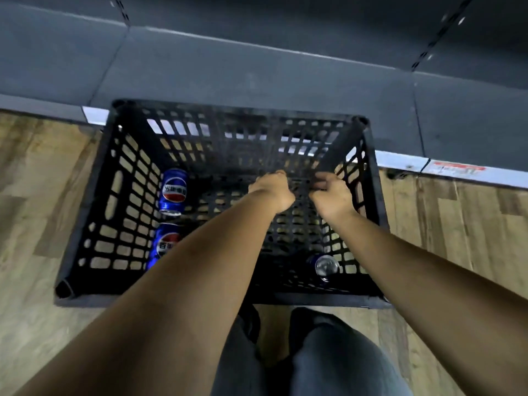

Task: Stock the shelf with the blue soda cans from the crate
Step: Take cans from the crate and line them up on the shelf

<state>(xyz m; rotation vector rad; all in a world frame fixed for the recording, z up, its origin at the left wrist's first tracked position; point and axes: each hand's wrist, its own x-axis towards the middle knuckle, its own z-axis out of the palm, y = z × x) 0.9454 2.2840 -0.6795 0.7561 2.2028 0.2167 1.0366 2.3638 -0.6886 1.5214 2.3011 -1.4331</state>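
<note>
The crate is black moulded plastic with a lattice of slots and a matt, slightly dusty finish. The upper-left can, the lower-left can and the can at the right are metal; their blue printed sides are glossy, and the right can shows a bare, bright silver end. The shelf is dark grey, smooth and matt. The floor shows a wood-grain pattern with a low sheen. The trousers are dark grey cloth.

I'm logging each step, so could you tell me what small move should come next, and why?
Probably lower the left hand onto the far-left can: both hands hang over the crate holding nothing, and that can lies fully exposed.
</note>
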